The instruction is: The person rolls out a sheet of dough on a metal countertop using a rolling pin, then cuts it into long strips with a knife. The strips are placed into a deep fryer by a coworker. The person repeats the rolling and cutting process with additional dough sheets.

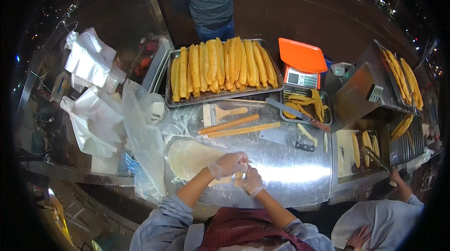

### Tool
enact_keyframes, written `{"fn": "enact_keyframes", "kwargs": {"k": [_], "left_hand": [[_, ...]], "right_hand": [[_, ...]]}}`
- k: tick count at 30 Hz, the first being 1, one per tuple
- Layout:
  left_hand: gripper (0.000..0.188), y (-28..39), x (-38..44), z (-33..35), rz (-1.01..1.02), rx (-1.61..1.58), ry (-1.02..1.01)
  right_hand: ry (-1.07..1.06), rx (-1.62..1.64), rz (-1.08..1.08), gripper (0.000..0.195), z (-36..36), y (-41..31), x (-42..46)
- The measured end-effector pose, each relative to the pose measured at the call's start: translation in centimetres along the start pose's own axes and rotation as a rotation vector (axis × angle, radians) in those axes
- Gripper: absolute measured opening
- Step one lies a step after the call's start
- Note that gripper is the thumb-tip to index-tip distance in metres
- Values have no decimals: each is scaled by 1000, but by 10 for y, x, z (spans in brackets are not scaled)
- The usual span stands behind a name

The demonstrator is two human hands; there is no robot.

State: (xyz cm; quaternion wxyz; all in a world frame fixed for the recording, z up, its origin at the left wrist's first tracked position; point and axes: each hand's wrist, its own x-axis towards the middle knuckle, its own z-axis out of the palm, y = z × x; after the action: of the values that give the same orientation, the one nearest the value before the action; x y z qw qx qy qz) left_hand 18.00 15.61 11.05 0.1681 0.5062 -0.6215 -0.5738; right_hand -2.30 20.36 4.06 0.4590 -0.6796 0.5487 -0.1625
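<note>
My left hand (229,164) and my right hand (251,181), both in clear plastic gloves, meet over the near edge of a steel worktop (291,184). Pinched between their fingers is a small piece of dough (239,176), partly hidden by the fingers. A flattened sheet of dough (191,158) lies on flour to the left, running under my left hand. Beyond my hands are two wooden rolling sticks (242,130), a wide flat brush (219,113) and a cleaver (281,139) with a black handle. Thin dough strips (307,135) rest right of the cleaver.
A tray (225,97) piled with fried dough sticks (221,65) stands behind, beside an orange scale (301,62). A long knife (295,113) lies across a smaller tray (330,117). Plastic bags (95,121) hang left. At right, another person's hand (396,177) holds tongs (378,158) over a fryer (346,165).
</note>
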Motion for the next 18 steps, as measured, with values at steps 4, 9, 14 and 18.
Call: {"fn": "enact_keyframes", "kwargs": {"k": [4, 9, 14, 18], "left_hand": [[37, 0, -12, 6, 37, -245, 10], [38, -34, -9, 37, -64, -866, 168], [31, -67, 30, 118, -190, -1036, 340], [32, -101, 57, 153, -243, -873, 432]], "right_hand": [[-150, 74, 31, 58, 12, 50, -13], [-398, 474, 315, 47, -50, 83, -51], [-107, 926, 432, 47, -105, 88, -82], [-28, 843, 446, 42, -113, 108, -73]]}}
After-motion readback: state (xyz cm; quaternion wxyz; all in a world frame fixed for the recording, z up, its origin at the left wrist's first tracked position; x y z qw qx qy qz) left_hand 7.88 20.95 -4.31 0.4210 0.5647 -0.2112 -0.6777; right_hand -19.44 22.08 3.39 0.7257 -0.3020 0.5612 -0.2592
